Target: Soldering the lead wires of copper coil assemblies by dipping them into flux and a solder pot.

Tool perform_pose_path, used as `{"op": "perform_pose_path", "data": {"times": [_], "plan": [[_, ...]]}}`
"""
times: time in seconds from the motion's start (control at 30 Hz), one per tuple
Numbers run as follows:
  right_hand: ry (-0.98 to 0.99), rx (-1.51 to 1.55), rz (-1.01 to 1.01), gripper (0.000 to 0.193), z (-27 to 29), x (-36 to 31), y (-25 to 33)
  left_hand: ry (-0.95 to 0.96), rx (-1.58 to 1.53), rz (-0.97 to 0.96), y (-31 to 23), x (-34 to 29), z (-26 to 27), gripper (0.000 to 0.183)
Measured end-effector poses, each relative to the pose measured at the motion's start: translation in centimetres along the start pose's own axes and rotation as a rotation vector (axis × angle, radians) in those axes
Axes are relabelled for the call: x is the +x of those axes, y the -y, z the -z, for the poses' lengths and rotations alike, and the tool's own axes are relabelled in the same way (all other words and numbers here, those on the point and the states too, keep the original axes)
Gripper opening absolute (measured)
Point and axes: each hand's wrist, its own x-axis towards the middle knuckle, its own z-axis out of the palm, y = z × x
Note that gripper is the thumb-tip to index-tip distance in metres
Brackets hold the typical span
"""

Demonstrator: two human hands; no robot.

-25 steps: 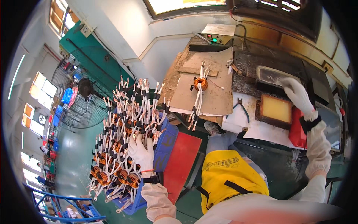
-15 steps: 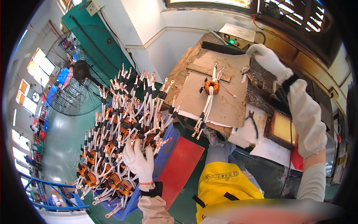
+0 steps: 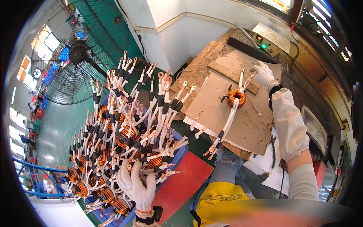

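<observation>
A copper-wound ring coil [image 3: 236,98] with white leads and copper lug ends lies on a brown cardboard sheet [image 3: 251,126] on the bench. My white-gloved right hand [image 3: 263,75] is just right of the coil's upper lugs, fingers loosely bent and apart, holding nothing I can see. At the lower left, my gloved left hand [image 3: 136,185] rests on a heap of similar coils [image 3: 120,140] with upright leads and black sleeves. Its thumb stands apart from the fingers, and the fingertips touch among the leads, partly hidden. A blue crate [image 3: 177,151] holds the heap.
A control box [image 3: 270,39] with a green light stands at the back of the bench. A thin wooden board [image 3: 227,75] lies on the cardboard. To the left is a large wire-cage fan [image 3: 78,53]. A red panel [image 3: 185,185] lies beside the crate, near my yellow apron [image 3: 215,195].
The view has shifted, so the bench appears further right. My right hand has come from beside the bench's back right toward the coil's upper lugs. My left hand stays at the heap.
</observation>
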Motion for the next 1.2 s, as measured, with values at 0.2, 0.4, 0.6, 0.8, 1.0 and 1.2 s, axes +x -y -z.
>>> {"op": "perform_pose_path", "data": {"times": [0.2,0.4,0.6,0.8,1.0,1.2], "plan": [[-0.107,-0.212,-0.16,0.037,-2.8,0.9,-0.9,0.024,0.024,0.016,0.0,0.0,0.1,0.04],[0.055,-0.056,-0.019,0.05,-2.4,1.5,-3.1,0.026,0.028,0.021,-0.3,-0.2,0.3,0.04],[-0.209,-0.231,-0.022,0.063,1.1,-1.3,-1.6,-0.034,0.005,-0.02,0.0,-0.1,0.1,0.04],[-0.206,0.085,0.364,0.063,9.5,-10.0,0.5,-0.161,-0.033,-0.064,0.6,0.1,-0.3,0.042],[-0.074,0.3,0.598,0.042,17.6,-25.9,3.6,-0.283,-0.054,-0.129,0.6,-0.2,-1.9,0.043],[0.056,0.773,0.44,0.034,14.0,-38.5,7.0,-0.388,-0.039,-0.195,1.1,-0.8,-2.1,0.038]]}}
